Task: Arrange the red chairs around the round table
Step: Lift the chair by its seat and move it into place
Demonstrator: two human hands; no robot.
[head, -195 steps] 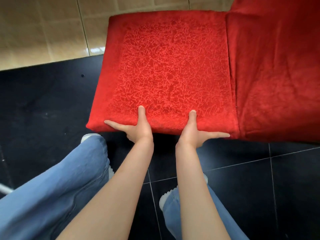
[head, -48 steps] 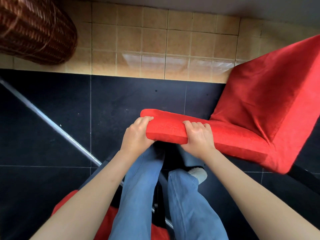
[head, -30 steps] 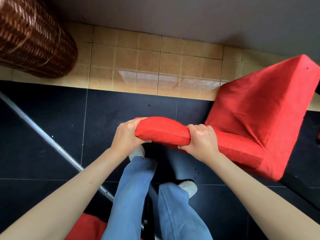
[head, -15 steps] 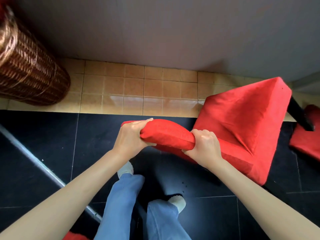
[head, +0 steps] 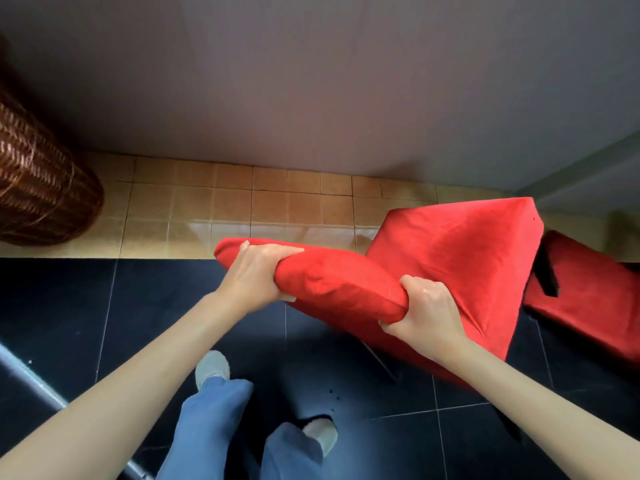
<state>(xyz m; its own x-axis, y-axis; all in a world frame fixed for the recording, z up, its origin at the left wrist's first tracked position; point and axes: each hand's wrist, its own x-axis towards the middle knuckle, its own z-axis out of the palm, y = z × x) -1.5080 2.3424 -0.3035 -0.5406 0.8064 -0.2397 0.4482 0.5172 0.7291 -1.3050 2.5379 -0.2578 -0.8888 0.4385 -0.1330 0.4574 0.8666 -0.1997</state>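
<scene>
A red upholstered chair (head: 457, 271) hangs lifted and tilted in front of me, its backrest to the right. My left hand (head: 256, 271) grips the left end of the seat's front edge, fingers curled over the top. My right hand (head: 422, 310) grips the same edge further right. A thin metal leg (head: 381, 362) shows under the seat. A second red chair (head: 588, 306) is at the right edge, partly cut off. The round table is not in view.
A brown wicker basket (head: 38, 181) stands at the left by the grey wall (head: 311, 81). Tan tiles (head: 242, 202) border the black tiled floor (head: 138, 306). A metal bar (head: 31, 379) crosses the lower left. My jeans and feet are below.
The chair has risen and moved away from me toward the wall, both hands still gripping its seat edge. More wall and the second red chair at the right have come into view.
</scene>
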